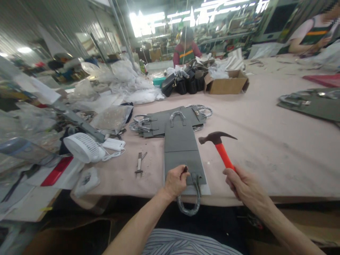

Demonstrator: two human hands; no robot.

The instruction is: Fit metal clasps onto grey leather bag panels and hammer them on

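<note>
A long grey bag panel [181,140] lies flat near the table's front edge, and its plastic-wrapped handle [189,212] hangs over that edge. My left hand [176,181] is closed in a pinch on a small dark tool [185,169], held upright on the panel beside the base of the handle. What the tool's lower end touches is hidden. My right hand [237,180] grips the orange handle of a claw hammer [224,156], its head raised to the right of the panel. More grey panels [155,122] with wrapped handles are stacked behind.
Metal tools [139,163] lie left of the panel. Farther left are a white fan [83,147] and plastic bags [111,117]. Black bags [183,83] and a cardboard box [227,85] stand at the back. More grey panels [313,102] lie right. Two people sit beyond.
</note>
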